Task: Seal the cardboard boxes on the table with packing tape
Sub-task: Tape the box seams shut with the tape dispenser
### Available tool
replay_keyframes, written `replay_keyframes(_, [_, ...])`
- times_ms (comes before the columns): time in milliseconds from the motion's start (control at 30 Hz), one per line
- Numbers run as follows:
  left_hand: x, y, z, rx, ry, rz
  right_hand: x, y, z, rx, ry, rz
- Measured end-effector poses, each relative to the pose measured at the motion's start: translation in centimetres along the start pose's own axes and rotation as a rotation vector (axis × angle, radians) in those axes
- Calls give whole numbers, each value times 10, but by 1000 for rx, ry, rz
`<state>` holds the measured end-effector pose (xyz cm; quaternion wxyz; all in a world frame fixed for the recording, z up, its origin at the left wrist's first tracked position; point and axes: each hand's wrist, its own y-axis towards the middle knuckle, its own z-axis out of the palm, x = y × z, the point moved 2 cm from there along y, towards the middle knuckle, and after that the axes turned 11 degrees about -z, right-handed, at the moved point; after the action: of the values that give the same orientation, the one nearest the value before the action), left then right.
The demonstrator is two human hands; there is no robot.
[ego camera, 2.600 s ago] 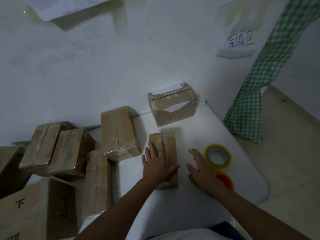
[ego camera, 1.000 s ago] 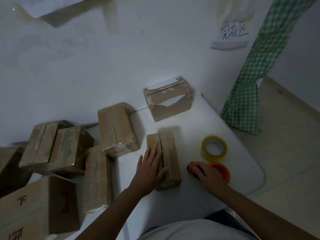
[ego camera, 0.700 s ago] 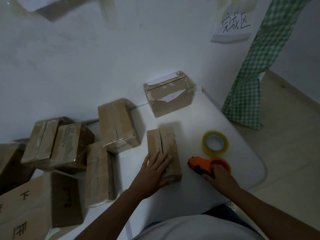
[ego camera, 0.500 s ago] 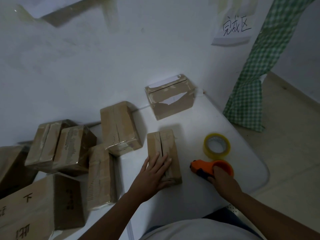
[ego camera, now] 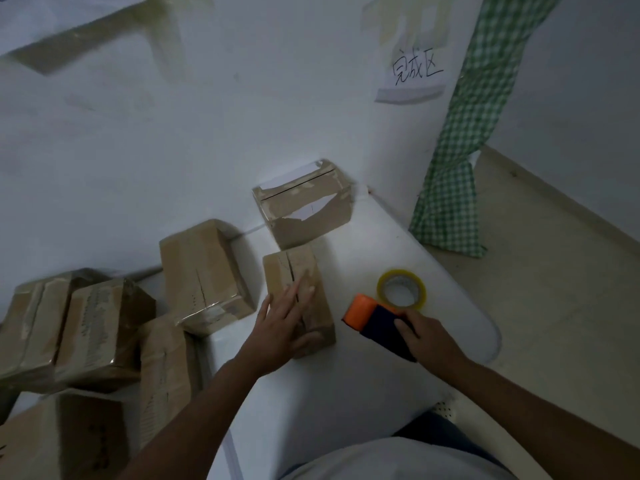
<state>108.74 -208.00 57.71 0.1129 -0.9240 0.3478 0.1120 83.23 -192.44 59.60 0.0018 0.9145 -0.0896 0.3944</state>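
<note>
A: Eyes on the small cardboard box [ego camera: 300, 289] in the middle of the desk [ego camera: 346, 393]. The left hand [ego camera: 282, 327] lies flat on its top, fingers straight, pressing the flaps down over the near end.

B: And the open seam [ego camera: 290, 268]?

A: It runs near to far along the box's long axis, a dark slit between the two flaps. The far half shows; the near half is under the palm.

B: Where's the tape?

A: The right hand [ego camera: 427, 336] is curled around the dark handle of an orange tape dispenser [ego camera: 375, 318], just to the right of the box, apart from it. The orange head points left and a bit far, towards the box.

B: So which way does it have to travel?

A: Leftwards first, by my reading. The box lies to the left of the dispenser, and the seam is square to that approach, so the head would need turning to line up with the seam before it runs along it.

B: Which end to start?

A: Can't say. The near end is covered by the left hand; the far end is bare. That hand may have to shift either way.

B: Anything else close by?

A: A loose yellow tape roll [ego camera: 401, 289] flat on the desk just beyond the dispenser, and a torn box [ego camera: 304, 211] standing against the wall beyond the small one. More boxes are piled to the left.
</note>
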Motion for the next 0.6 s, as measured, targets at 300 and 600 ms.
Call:
replay_keyframes(300, [-55, -7, -35, 301, -1334, -667, 41, 21, -17, 17, 4, -140])
replay_keyframes(600, [-62, -13, -34, 393, -1509, -682, 36, 18, -17, 72, -18, -166])
